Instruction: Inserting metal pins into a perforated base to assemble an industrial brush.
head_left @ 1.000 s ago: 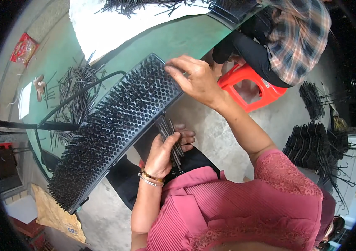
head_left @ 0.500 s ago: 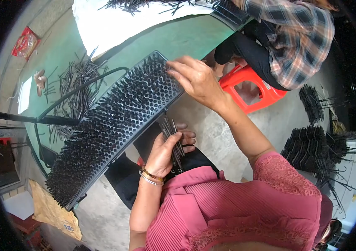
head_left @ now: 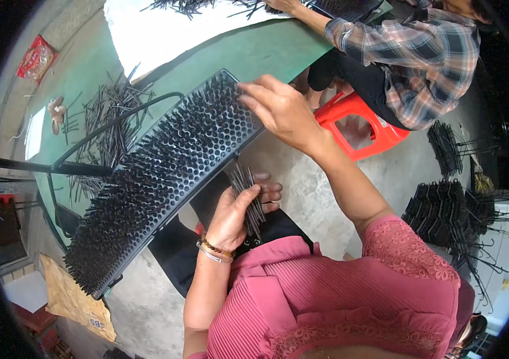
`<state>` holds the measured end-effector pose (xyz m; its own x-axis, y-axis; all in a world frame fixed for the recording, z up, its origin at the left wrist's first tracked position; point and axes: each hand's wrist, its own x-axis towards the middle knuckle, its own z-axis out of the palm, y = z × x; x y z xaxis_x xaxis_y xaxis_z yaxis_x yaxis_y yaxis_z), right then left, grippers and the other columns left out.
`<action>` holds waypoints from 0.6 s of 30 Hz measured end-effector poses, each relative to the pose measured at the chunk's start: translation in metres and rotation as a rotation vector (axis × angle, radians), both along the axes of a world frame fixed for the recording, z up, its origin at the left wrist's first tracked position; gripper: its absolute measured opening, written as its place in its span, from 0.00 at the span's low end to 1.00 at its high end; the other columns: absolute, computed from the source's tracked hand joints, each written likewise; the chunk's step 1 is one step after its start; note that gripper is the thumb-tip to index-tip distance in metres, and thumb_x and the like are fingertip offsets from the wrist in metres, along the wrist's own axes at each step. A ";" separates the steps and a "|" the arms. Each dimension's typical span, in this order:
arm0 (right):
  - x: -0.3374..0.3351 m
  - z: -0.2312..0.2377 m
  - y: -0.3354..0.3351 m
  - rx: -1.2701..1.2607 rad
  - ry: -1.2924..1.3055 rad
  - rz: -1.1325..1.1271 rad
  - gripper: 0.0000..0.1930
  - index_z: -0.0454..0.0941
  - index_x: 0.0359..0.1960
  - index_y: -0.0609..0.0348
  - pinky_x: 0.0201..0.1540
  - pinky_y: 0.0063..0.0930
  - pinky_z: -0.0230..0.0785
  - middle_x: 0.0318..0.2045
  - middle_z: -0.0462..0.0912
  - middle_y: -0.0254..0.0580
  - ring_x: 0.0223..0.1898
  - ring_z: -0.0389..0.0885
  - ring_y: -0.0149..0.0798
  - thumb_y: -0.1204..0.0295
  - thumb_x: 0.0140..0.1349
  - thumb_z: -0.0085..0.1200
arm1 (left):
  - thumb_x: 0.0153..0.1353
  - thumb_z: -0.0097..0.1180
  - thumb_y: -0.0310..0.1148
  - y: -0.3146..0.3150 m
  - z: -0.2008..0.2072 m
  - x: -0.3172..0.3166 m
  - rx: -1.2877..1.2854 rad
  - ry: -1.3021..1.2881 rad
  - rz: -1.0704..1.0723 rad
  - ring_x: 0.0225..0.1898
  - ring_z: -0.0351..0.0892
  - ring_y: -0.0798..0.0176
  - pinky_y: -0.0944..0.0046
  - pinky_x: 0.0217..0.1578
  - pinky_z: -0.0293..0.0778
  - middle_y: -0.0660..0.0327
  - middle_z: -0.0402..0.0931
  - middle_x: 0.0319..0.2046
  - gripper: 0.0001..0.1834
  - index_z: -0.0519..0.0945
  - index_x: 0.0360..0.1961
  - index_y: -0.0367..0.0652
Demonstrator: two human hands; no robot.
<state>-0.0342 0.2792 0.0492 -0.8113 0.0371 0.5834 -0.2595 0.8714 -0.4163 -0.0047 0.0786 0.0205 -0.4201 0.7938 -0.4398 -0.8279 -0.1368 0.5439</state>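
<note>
Green tabletop, grey floor

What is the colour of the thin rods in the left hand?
Dark grey, nearly black; the thin rods show best in the head view.

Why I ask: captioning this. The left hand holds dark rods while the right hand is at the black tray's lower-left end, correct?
No: the head view shows the right hand at the upper-right end of the black tray; the left hand holds dark rods.
</note>
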 end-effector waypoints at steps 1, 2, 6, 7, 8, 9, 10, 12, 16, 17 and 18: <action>0.003 0.003 -0.003 -0.116 -0.026 0.001 0.10 0.79 0.40 0.62 0.34 0.32 0.70 0.30 0.77 0.44 0.31 0.77 0.43 0.71 0.57 0.55 | 0.63 0.46 0.29 -0.001 0.002 -0.001 0.014 0.003 0.016 0.38 0.79 0.58 0.61 0.41 0.78 0.47 0.76 0.42 0.18 0.67 0.52 0.31; 0.008 0.003 -0.004 -0.118 -0.028 0.005 0.10 0.79 0.40 0.62 0.34 0.32 0.70 0.30 0.77 0.44 0.31 0.77 0.43 0.71 0.57 0.55 | 0.63 0.46 0.29 -0.002 0.004 -0.001 0.012 0.002 0.020 0.38 0.79 0.58 0.61 0.41 0.78 0.47 0.76 0.42 0.18 0.67 0.52 0.31; 0.034 0.011 -0.015 -0.523 -0.580 0.467 0.12 0.81 0.35 0.66 0.33 0.24 0.68 0.30 0.80 0.41 0.33 0.77 0.31 0.69 0.54 0.61 | 0.65 0.45 0.30 -0.004 0.014 -0.006 0.089 0.100 0.049 0.39 0.79 0.57 0.61 0.42 0.77 0.46 0.75 0.41 0.17 0.67 0.51 0.29; 0.039 0.008 -0.020 -0.722 -0.668 0.434 0.11 0.81 0.34 0.67 0.33 0.24 0.68 0.30 0.80 0.39 0.33 0.77 0.30 0.69 0.55 0.60 | 0.63 0.46 0.29 -0.003 0.016 -0.005 0.092 0.123 0.051 0.38 0.79 0.58 0.61 0.41 0.77 0.47 0.76 0.41 0.16 0.68 0.49 0.30; 0.043 0.006 -0.022 -0.922 -0.754 0.396 0.11 0.81 0.33 0.67 0.32 0.23 0.68 0.30 0.80 0.38 0.32 0.77 0.29 0.70 0.56 0.60 | 0.62 0.46 0.29 -0.003 0.017 -0.005 0.095 0.146 0.053 0.36 0.79 0.59 0.61 0.40 0.78 0.48 0.77 0.40 0.15 0.70 0.47 0.30; 0.044 0.002 -0.021 -0.922 -0.751 0.393 0.11 0.81 0.33 0.67 0.32 0.23 0.68 0.30 0.80 0.38 0.32 0.77 0.29 0.70 0.56 0.60 | 0.63 0.47 0.29 -0.001 0.019 -0.004 0.096 0.145 0.051 0.36 0.79 0.60 0.62 0.39 0.79 0.48 0.77 0.39 0.14 0.70 0.46 0.31; 0.045 -0.003 -0.021 -0.986 -0.790 0.377 0.11 0.80 0.34 0.68 0.30 0.22 0.68 0.27 0.80 0.36 0.29 0.75 0.26 0.70 0.57 0.59 | 0.63 0.47 0.29 -0.001 0.018 -0.003 0.094 0.146 0.051 0.36 0.79 0.60 0.62 0.39 0.79 0.48 0.77 0.39 0.14 0.70 0.46 0.31; 0.046 -0.004 -0.021 -1.049 -0.827 0.361 0.11 0.79 0.34 0.69 0.29 0.20 0.67 0.25 0.79 0.35 0.26 0.74 0.24 0.70 0.58 0.58 | 0.65 0.47 0.32 -0.002 0.013 -0.001 0.085 0.150 0.038 0.38 0.79 0.59 0.63 0.41 0.77 0.48 0.76 0.40 0.16 0.69 0.49 0.30; 0.044 -0.005 -0.017 -1.206 -0.711 0.317 0.10 0.79 0.36 0.65 0.36 0.21 0.70 0.31 0.81 0.35 0.34 0.77 0.25 0.71 0.58 0.58 | 0.65 0.48 0.34 -0.001 0.009 0.002 0.028 0.127 0.048 0.37 0.79 0.62 0.65 0.38 0.78 0.49 0.76 0.40 0.16 0.70 0.48 0.31; 0.042 -0.003 -0.015 -1.167 -0.597 0.300 0.09 0.78 0.37 0.65 0.37 0.20 0.70 0.32 0.81 0.35 0.35 0.77 0.26 0.71 0.59 0.57 | 0.65 0.48 0.34 -0.001 0.008 0.003 -0.003 0.104 0.048 0.34 0.77 0.65 0.67 0.34 0.76 0.51 0.76 0.38 0.17 0.70 0.49 0.31; 0.040 -0.001 -0.013 -1.127 -0.484 0.282 0.09 0.78 0.38 0.65 0.38 0.20 0.71 0.33 0.81 0.36 0.36 0.77 0.26 0.72 0.59 0.56 | 0.65 0.48 0.34 -0.001 0.007 0.003 -0.035 0.080 0.048 0.32 0.76 0.68 0.70 0.30 0.75 0.52 0.76 0.37 0.17 0.69 0.49 0.32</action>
<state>0.0061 0.2660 0.0480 -0.9937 0.1107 -0.0184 0.0084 -0.0901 -0.9959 -0.0014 0.0781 0.0277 -0.4923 0.7567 -0.4301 -0.7745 -0.1553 0.6133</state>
